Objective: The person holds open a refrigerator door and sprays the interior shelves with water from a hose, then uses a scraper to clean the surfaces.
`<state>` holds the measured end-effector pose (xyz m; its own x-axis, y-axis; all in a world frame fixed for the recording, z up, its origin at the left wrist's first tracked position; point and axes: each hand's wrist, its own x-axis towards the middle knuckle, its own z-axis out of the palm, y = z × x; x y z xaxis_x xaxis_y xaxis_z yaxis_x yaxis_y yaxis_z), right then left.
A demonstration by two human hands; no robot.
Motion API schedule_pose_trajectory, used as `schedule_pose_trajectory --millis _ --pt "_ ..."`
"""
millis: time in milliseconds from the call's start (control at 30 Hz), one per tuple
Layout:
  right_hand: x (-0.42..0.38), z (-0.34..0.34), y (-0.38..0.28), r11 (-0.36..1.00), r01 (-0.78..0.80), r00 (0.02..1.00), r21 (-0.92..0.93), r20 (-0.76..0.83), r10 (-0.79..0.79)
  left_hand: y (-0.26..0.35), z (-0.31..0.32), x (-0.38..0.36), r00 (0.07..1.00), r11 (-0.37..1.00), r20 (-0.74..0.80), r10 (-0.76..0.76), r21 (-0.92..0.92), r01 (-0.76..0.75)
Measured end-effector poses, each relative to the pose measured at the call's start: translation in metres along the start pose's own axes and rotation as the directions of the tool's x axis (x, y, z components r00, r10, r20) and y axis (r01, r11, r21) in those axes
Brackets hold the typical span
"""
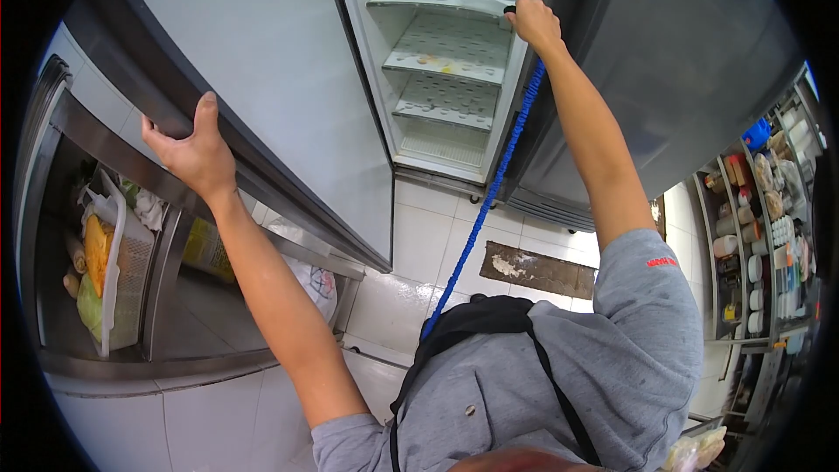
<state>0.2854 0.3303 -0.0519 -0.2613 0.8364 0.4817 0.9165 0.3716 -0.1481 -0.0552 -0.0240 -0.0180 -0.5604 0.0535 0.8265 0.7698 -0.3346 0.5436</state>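
My left hand rests on the dark edge of an open fridge door, its thumb raised and fingers curled around the edge. Up at the right side of the fridge opening, my right hand is closed on a small black object, mostly hidden by the fingers. A blue coiled hose or cord runs from below my right hand down to my waist. Inside the open fridge are perforated white shelves, one with yellowish stains.
At left, a steel cabinet holds a white basket of produce. A closed grey door stands right of the opening. A stained brown mat lies on the tiled floor. Stocked shelves line the far right.
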Motion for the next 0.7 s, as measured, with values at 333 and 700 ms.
schedule_pose_trajectory --millis 333,700 --pt "0.0063 -0.0032 -0.0063 0.999 0.011 0.998 0.047 0.053 -0.013 -0.0007 -0.0008 -0.0001 1.0 0.999 0.008 0.0 0.044 -0.001" --pt "0.0096 0.0005 -0.0027 0.999 0.008 1.0 0.046 0.03 -0.009 -0.0023 -0.0008 0.0008 1.0 1.0 0.009 0.009 0.024 -0.009"
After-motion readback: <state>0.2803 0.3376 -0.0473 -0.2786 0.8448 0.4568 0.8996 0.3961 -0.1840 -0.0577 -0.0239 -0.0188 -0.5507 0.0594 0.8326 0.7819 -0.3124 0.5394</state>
